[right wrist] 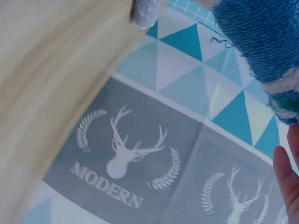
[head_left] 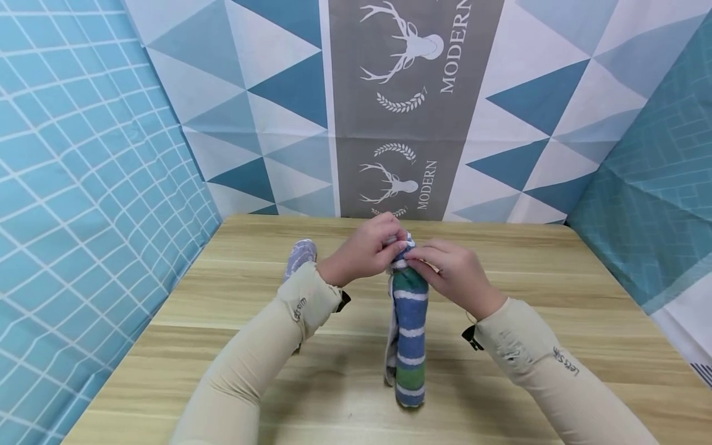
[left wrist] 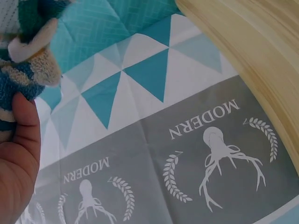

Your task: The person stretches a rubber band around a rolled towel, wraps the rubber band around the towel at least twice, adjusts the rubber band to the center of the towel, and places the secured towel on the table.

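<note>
A long, narrow piece of fuzzy cloth (head_left: 411,327), striped blue, green and white, stretches down from both hands in the head view. My left hand (head_left: 369,244) pinches its top end between thumb and curled fingers. Close beside it, my right hand (head_left: 453,272) pinches the same end from the right. A paler grey strip (head_left: 391,346) shows along the cloth's left side. In the left wrist view, the left thumb (left wrist: 27,121) presses the gathered blue and beige end. Right fingertips (right wrist: 282,168) appear just below the blue pile in the right wrist view.
A lavender patterned cloth item (head_left: 300,254) lies on the wooden table (head_left: 528,346) at the left, partly behind the left sleeve. A printed wall covering (head_left: 367,130) rises at the table's back edge. Blue gridded fabric (head_left: 83,154) hangs on the left, teal fabric (head_left: 656,179) on the right.
</note>
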The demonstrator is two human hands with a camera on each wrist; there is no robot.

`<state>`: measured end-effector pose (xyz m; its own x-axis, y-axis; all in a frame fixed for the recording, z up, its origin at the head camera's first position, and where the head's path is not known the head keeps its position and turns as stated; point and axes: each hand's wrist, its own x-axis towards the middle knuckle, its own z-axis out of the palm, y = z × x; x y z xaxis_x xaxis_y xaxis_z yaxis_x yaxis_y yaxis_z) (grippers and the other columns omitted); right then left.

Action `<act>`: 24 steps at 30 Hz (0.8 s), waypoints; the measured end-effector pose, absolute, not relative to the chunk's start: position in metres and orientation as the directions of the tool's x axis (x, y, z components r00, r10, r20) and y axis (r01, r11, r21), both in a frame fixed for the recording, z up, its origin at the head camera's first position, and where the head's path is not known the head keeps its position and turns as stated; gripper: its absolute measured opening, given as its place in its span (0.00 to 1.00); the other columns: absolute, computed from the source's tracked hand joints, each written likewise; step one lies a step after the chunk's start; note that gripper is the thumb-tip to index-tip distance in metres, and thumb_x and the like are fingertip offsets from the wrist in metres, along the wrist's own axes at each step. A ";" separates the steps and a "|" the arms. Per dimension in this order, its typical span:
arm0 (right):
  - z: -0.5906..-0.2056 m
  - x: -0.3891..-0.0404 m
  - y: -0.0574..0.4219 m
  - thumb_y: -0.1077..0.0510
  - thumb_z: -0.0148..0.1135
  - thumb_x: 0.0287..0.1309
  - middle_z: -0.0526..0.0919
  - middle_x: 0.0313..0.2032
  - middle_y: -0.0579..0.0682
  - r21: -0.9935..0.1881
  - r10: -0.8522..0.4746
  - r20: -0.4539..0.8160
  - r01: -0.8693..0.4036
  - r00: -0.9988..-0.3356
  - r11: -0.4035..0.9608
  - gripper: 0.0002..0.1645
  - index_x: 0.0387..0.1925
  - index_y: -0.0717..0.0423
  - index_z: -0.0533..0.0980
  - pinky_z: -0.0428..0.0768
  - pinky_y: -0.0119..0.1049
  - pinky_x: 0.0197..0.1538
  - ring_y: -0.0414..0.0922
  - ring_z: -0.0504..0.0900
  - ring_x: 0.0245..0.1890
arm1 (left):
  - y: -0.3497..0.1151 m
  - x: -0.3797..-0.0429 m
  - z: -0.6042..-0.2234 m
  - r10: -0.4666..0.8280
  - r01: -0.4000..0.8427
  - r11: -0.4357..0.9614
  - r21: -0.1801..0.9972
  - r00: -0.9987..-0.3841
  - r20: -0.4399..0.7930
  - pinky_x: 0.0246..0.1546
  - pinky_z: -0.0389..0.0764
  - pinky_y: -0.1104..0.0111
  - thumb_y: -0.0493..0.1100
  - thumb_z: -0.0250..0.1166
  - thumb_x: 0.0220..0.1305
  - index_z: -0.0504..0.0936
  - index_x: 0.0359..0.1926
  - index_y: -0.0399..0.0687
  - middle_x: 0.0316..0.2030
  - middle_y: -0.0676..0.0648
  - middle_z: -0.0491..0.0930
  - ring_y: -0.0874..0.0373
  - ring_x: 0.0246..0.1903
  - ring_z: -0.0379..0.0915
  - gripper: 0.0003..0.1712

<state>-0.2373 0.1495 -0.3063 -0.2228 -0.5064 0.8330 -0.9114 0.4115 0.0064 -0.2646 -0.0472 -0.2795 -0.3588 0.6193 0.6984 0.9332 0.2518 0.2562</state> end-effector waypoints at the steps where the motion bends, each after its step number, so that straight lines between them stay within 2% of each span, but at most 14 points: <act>1: -0.305 -0.237 0.149 0.57 0.62 0.61 0.82 0.27 0.54 0.049 -0.519 0.832 -0.905 -0.197 0.422 0.12 0.34 0.64 0.82 0.81 0.38 0.27 0.46 0.81 0.24 | -0.046 -0.264 -0.280 0.620 0.930 0.263 0.256 -0.366 0.694 0.30 0.69 0.68 0.29 0.61 0.60 0.76 0.27 0.37 0.25 0.46 0.69 0.54 0.26 0.64 0.05; 3: -0.304 -0.236 0.149 0.64 0.70 0.51 0.81 0.26 0.54 0.107 -0.540 0.824 -0.888 -0.172 0.446 0.07 0.33 0.65 0.82 0.81 0.39 0.26 0.46 0.81 0.23 | -0.045 -0.262 -0.279 0.620 0.923 0.283 0.261 -0.384 0.685 0.30 0.70 0.69 0.30 0.61 0.60 0.76 0.27 0.37 0.25 0.46 0.70 0.54 0.26 0.64 0.05; 6: -0.303 -0.236 0.150 0.74 0.76 0.33 0.81 0.25 0.53 0.151 -0.571 0.804 -0.873 -0.164 0.464 0.18 0.31 0.64 0.80 0.81 0.39 0.27 0.46 0.81 0.23 | -0.044 -0.261 -0.280 0.620 0.914 0.293 0.282 -0.406 0.671 0.30 0.70 0.69 0.30 0.61 0.61 0.76 0.28 0.36 0.25 0.45 0.71 0.54 0.26 0.65 0.05; 7: -0.302 -0.236 0.150 0.74 0.76 0.33 0.81 0.25 0.53 0.158 -0.577 0.800 -0.871 -0.163 0.465 0.17 0.30 0.64 0.80 0.81 0.39 0.27 0.46 0.81 0.23 | -0.044 -0.261 -0.281 0.619 0.911 0.290 0.292 -0.411 0.669 0.29 0.70 0.69 0.30 0.61 0.61 0.76 0.28 0.36 0.25 0.45 0.71 0.54 0.26 0.65 0.05; 10: -0.303 -0.237 0.151 0.67 0.67 0.54 0.79 0.23 0.52 0.169 -0.590 0.790 -0.864 -0.169 0.474 0.05 0.28 0.63 0.77 0.80 0.37 0.25 0.44 0.79 0.21 | -0.043 -0.261 -0.283 0.608 0.906 0.263 0.333 -0.423 0.671 0.29 0.70 0.69 0.29 0.61 0.60 0.76 0.27 0.35 0.25 0.45 0.72 0.54 0.26 0.66 0.05; 12: -0.303 -0.238 0.151 0.60 0.56 0.65 0.76 0.21 0.51 0.175 -0.596 0.783 -0.858 -0.175 0.483 0.11 0.27 0.63 0.75 0.78 0.36 0.23 0.43 0.76 0.19 | -0.042 -0.261 -0.284 0.603 0.902 0.241 0.359 -0.429 0.672 0.28 0.70 0.70 0.29 0.61 0.60 0.76 0.27 0.35 0.25 0.44 0.73 0.54 0.26 0.66 0.06; 13: -0.303 -0.238 0.151 0.58 0.52 0.67 0.75 0.21 0.50 0.179 -0.600 0.779 -0.853 -0.181 0.490 0.14 0.27 0.62 0.74 0.77 0.35 0.21 0.42 0.74 0.18 | -0.042 -0.262 -0.285 0.601 0.900 0.231 0.369 -0.430 0.673 0.28 0.69 0.70 0.29 0.61 0.60 0.76 0.26 0.35 0.25 0.44 0.73 0.54 0.26 0.66 0.06; 14: -0.303 -0.237 0.151 0.58 0.52 0.67 0.73 0.20 0.50 0.184 -0.606 0.773 -0.848 -0.187 0.497 0.14 0.26 0.62 0.73 0.76 0.35 0.20 0.42 0.73 0.17 | -0.041 -0.262 -0.285 0.599 0.898 0.223 0.379 -0.433 0.674 0.28 0.69 0.70 0.29 0.60 0.60 0.76 0.26 0.35 0.26 0.44 0.73 0.54 0.27 0.66 0.06; 16: -0.301 -0.236 0.150 0.64 0.60 0.61 0.72 0.20 0.51 0.186 -0.616 0.762 -0.843 -0.200 0.505 0.10 0.25 0.62 0.71 0.74 0.34 0.19 0.42 0.71 0.17 | -0.041 -0.262 -0.287 0.592 0.893 0.210 0.398 -0.440 0.675 0.28 0.69 0.70 0.29 0.60 0.60 0.76 0.26 0.35 0.26 0.44 0.73 0.54 0.27 0.66 0.06; 20: -0.300 -0.235 0.149 0.76 0.70 0.38 0.72 0.21 0.51 0.178 -0.624 0.747 -0.835 -0.231 0.521 0.17 0.24 0.62 0.70 0.71 0.33 0.19 0.43 0.69 0.19 | -0.039 -0.262 -0.289 0.573 0.881 0.213 0.422 -0.463 0.676 0.29 0.69 0.69 0.29 0.60 0.59 0.76 0.26 0.35 0.26 0.44 0.73 0.54 0.27 0.65 0.06; 24: -0.304 -0.236 0.150 0.79 0.67 0.37 0.69 0.21 0.50 0.141 -0.617 0.746 -0.846 -0.251 0.515 0.19 0.23 0.60 0.68 0.67 0.32 0.20 0.43 0.67 0.20 | -0.035 -0.261 -0.289 0.557 0.863 0.268 0.429 -0.502 0.661 0.30 0.70 0.69 0.30 0.60 0.59 0.77 0.26 0.35 0.27 0.44 0.74 0.53 0.27 0.67 0.06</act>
<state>-0.2357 0.1498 -0.3037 -0.2505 -0.6166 0.7463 -0.8458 0.5145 0.1412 -0.2614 -0.0352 -0.2894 -0.5020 0.5575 0.6613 0.8627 0.2684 0.4286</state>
